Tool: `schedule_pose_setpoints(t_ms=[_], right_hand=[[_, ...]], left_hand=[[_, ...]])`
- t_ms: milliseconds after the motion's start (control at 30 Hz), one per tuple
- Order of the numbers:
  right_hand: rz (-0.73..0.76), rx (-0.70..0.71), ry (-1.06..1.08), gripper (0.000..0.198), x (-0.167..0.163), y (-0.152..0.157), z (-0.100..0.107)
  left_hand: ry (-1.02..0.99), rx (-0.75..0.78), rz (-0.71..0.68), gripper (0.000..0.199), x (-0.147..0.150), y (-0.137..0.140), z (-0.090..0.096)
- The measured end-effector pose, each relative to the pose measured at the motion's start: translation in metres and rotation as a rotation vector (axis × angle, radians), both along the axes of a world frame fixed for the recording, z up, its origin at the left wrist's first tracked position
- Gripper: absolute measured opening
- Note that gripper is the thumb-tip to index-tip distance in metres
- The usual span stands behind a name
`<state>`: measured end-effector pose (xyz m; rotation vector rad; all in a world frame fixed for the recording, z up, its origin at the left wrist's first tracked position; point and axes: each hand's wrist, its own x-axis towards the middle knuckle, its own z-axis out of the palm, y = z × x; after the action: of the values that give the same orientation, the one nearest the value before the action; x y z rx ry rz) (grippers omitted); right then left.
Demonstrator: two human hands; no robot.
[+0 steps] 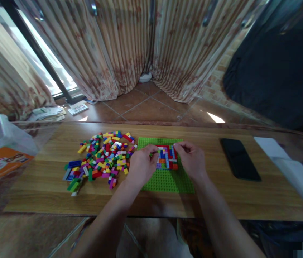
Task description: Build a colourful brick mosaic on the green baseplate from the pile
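Bricks [167, 157] joined on a green baseplate [164, 182] lie mid-frame between the left hand [143, 162] and right hand [193, 159], both pinched, whether around a piece unclear. At frame left, a tub's [2, 130] orange label [3, 163] bears blurred white characters.

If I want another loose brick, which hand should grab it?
Probably the left hand: it's nearer the loose bricks, while the right hand is at the right side of the green baseplate.

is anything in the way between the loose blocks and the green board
Partly: your left hand is over the left edge of the green board, between it and the loose blocks. Near the board's far left corner, nothing visible intervenes.
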<state>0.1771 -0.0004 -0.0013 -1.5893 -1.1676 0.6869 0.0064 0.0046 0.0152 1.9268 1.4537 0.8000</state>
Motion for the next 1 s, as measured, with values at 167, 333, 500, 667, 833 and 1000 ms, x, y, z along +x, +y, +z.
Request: schedule_pose_setpoints(t_ms=[167, 333, 500, 667, 833, 1000], right_hand=[[0.025, -0.006, -0.032, 0.025, 0.0, -0.003, 0.0], [0.019, -0.012, -0.065, 0.025, 0.001, -0.004, 0.0], [0.019, -0.025, -0.064, 0.025, 0.001, -0.007, 0.003], [0.035, -0.018, -0.078, 0.025, 0.004, -0.008, 0.003], [0.068, 0.014, -0.092, 0.022, 0.004, -0.009, 0.004], [0.214, 0.158, -0.182, 0.015, -0.003, -0.013, 0.011]], left_hand=[[0.107, 0.078, 0.074, 0.017, 0.009, -0.003, 0.001], [0.201, 0.094, 0.165, 0.015, 0.017, -0.002, -0.002], [0.219, 0.108, 0.187, 0.013, 0.024, -0.001, -0.008], [0.216, 0.122, 0.17, 0.015, 0.024, -0.003, -0.008], [-0.015, 0.036, 0.129, 0.016, 0.019, -0.002, -0.008], [-0.562, -0.33, 0.037, 0.015, 0.015, 0.003, -0.004]])
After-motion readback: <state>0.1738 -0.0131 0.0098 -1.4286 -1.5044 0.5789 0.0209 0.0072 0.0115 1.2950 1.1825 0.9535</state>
